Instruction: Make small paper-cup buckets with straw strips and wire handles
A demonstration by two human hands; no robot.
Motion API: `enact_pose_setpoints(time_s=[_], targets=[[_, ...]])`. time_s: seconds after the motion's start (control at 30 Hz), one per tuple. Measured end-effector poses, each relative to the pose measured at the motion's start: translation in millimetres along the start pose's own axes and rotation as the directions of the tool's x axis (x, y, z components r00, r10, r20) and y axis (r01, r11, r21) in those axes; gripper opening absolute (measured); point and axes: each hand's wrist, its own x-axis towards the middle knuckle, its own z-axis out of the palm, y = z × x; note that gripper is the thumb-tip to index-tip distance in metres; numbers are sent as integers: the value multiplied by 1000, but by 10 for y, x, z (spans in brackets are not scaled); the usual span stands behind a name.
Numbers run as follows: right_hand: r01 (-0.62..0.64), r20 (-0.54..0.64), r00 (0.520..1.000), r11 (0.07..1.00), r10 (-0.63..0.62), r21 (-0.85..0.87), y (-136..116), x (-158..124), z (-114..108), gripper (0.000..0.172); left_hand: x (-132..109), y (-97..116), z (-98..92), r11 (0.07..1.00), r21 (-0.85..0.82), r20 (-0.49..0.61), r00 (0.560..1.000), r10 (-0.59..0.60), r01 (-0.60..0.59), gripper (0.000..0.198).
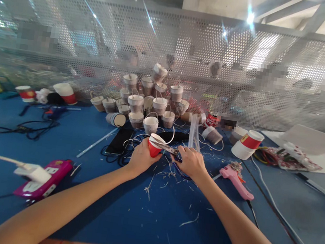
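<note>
My left hand (141, 159) is closed around a red and white paper cup (154, 149), its mouth tilted up. In my right hand (191, 161) is a pair of scissors (169, 149), their blades lying at the cup's rim. A thin white strip (172, 135) curls up from the rim beside the blades. Whether the blades are parted is too small to tell. Behind my hands stand several small wrapped buckets (150, 124) with thin handles, stacked in a heap. White scraps (149, 187) are scattered on the blue table below my hands.
A phone (119, 141) and black cables lie left of the cup. A magenta power strip (47, 178) sits front left. To the right are a pink glue gun (236, 181), more red and white cups (248, 145) and a soda can (211, 119). A perforated metal screen (107, 40) rises behind the table.
</note>
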Motion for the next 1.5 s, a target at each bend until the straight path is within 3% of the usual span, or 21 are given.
enact_pose_setpoints(time_s=[0.47,1.0,1.1,1.2,1.27,1.4,1.5], targets=[[-27,4,1000,1000,27,-10,-6,8,-18,43,-12,70,-36,998,65,-10,1000,2,-1,54],[-47,22,999,999,46,17,10,30,-11,42,-1,-27,24,990,124,-65,995,78,-70,57],[-29,3,1000,999,29,24,44,38,-4,42,21,-41,10,994,23,-101,989,112,-110,56],[-12,-11,1000,999,13,40,89,45,12,42,63,-62,-5,970,-233,-109,993,41,-66,62],[-7,-7,1000,999,7,41,115,49,23,41,92,-76,-14,928,-372,-51,999,-15,-4,68],[7,16,1000,1000,-8,28,132,48,25,40,112,-68,-25,908,-402,127,989,-69,115,56],[10,12,1000,1000,-10,15,107,37,8,40,85,-40,-15,909,-404,128,990,-56,104,50]])
